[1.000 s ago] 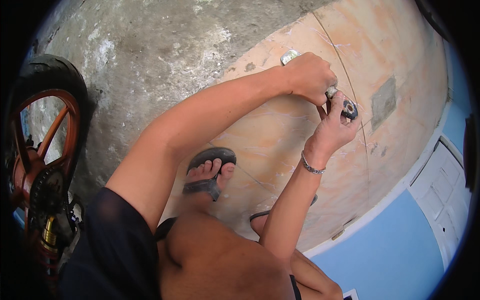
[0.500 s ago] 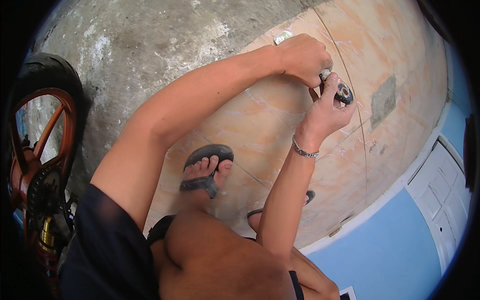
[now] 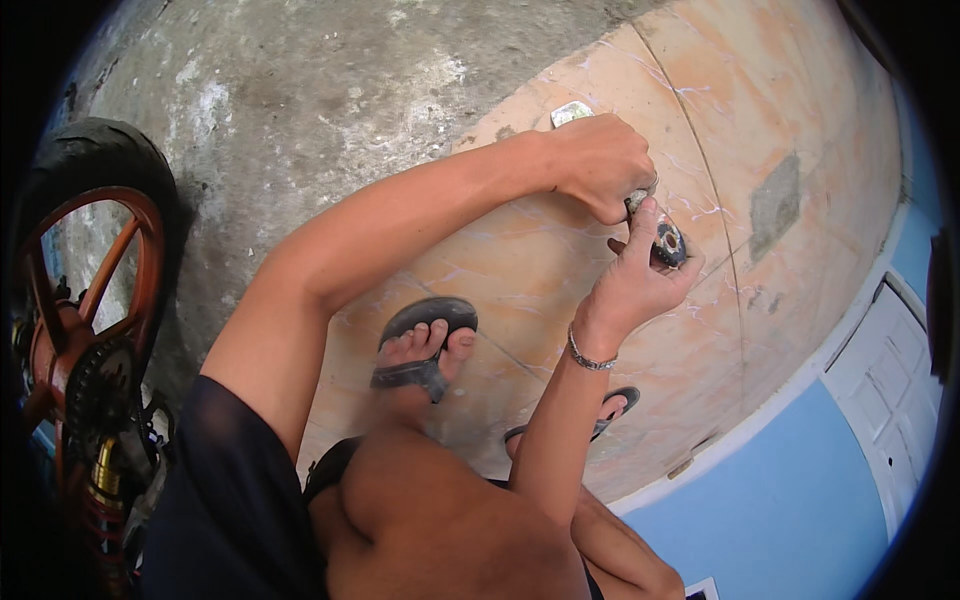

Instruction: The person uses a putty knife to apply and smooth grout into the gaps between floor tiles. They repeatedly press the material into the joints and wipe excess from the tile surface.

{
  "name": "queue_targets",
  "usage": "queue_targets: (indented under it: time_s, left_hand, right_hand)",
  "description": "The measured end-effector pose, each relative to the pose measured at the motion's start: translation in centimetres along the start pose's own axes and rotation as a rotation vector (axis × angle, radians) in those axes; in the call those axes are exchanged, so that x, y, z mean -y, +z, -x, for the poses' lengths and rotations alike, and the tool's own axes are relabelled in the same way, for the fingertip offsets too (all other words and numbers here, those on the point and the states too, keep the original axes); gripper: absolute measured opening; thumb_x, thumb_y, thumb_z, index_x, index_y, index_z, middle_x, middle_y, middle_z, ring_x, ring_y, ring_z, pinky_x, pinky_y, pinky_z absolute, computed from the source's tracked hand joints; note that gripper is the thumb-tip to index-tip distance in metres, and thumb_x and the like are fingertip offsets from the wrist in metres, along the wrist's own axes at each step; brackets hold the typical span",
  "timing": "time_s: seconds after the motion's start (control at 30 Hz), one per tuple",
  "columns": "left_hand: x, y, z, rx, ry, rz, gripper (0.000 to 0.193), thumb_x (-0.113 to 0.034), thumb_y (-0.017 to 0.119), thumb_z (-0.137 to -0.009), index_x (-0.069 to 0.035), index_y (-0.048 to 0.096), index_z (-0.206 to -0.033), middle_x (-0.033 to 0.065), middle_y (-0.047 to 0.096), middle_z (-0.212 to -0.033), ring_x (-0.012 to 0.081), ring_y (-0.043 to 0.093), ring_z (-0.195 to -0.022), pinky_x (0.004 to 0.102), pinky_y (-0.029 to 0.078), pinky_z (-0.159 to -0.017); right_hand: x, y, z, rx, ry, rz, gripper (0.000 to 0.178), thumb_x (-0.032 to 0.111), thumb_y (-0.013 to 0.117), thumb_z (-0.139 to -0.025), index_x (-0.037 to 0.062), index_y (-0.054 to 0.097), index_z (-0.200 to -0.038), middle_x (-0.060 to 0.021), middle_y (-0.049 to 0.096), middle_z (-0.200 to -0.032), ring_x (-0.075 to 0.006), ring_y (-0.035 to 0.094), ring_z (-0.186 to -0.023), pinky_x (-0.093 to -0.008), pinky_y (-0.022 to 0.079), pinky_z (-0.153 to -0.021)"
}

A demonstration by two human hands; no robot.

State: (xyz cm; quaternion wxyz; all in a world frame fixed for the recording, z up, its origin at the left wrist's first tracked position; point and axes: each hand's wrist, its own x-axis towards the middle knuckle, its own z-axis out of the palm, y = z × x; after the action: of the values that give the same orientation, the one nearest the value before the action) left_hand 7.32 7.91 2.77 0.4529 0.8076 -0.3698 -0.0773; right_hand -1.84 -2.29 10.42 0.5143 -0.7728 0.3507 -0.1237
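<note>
Over the tiled floor, my two hands meet at one small black part point(image 3: 669, 245), whose rounded end has a pale ring around a hole. My right hand point(image 3: 632, 280), with a chain bracelet at the wrist, holds this part between thumb and fingers. Beside it my left hand point(image 3: 607, 165) is closed in a fist, knuckles up. A small greyish, rough-looking piece point(image 3: 638, 200) shows between the left fist and the right thumb; its kind is unclear. The left fingers and the rest of the black part are mostly hidden.
A small white and green item point(image 3: 571, 113) lies on the tiles point(image 3: 520, 250) just beyond my left hand. At the left stands a motorcycle wheel point(image 3: 110, 260) with orange spokes. Rough concrete point(image 3: 300, 80) borders the tiles. A blue wall point(image 3: 740, 480) and white door point(image 3: 890, 400) are at right.
Both hands have come lower in the picture and slightly left, still together with the black part in the right hand. The whole view has shifted a little.
</note>
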Motion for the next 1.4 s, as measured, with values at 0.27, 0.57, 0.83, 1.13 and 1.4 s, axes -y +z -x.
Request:
queue_targets:
  time_s: [0.27,0.57,0.83,1.13,1.4]
  left_hand:
    - [-1.0,-0.8,1.5,0.08,0.088,-0.262,0.029,-0.019,0.08,-0.075,-0.003,0.075,-0.099,0.0178,0.074,-0.101,0.0356,0.07,-0.109,0.0452,0.052,-0.095]
    - [-8.6,4.8,9.0,-0.499,-0.373,-0.078,0.049,-0.01,0.075,-0.088,-0.001,0.071,-0.136,0.0195,0.066,-0.145,0.0389,0.059,-0.142,0.0503,0.049,-0.119]
    - [-4.4,3.1,6.4,-0.502,-0.342,-0.268,0.051,-0.015,0.07,-0.093,-0.001,0.066,-0.142,0.018,0.064,-0.154,0.0394,0.052,-0.152,0.0568,0.039,-0.129]
    - [-2.9,3.5,8.6,-0.521,-0.326,-0.212,0.051,-0.022,0.067,-0.096,-0.001,0.064,-0.142,0.0185,0.063,-0.155,0.0412,0.052,-0.152,0.0537,0.04,-0.128]
    - [-3.2,1.4,8.0,-0.562,-0.285,-0.256,0.049,-0.006,0.072,-0.09,0.001,0.065,-0.138,0.0188,0.063,-0.153,0.041,0.054,-0.15,0.0527,0.041,-0.129]
  right_hand:
    - [0.9,-5.1,-2.1,0.498,-0.195,0.504,0.042,0.022,0.09,-0.095,0.0029,0.054,-0.093,-0.0102,0.072,-0.078,-0.0093,0.061,-0.068,-0.0304,0.048,-0.06]
    - [2.3,-6.6,5.1,0.698,-0.215,0.976,0.047,0.035,0.065,-0.107,0.0185,0.068,-0.152,-0.0229,0.075,-0.077,-0.0442,0.075,-0.072,-0.0497,0.056,-0.065]
    - [5.1,-1.0,1.8,0.598,-0.3,0.755,0.046,0.034,0.065,-0.104,0.0095,0.072,-0.143,-0.0246,0.08,-0.092,-0.0457,0.077,-0.083,-0.0536,0.059,-0.076]
    - [2.5,-0.9,2.7,0.613,-0.269,0.71,0.044,0.031,0.066,-0.104,0.006,0.072,-0.141,-0.0239,0.08,-0.108,-0.0402,0.078,-0.099,-0.0457,0.059,-0.086]
    - [3.6,-0.1,3.2,0.616,-0.272,0.696,0.042,0.033,0.064,-0.106,0.0067,0.073,-0.138,-0.0246,0.08,-0.102,-0.0411,0.078,-0.093,-0.0474,0.059,-0.083]
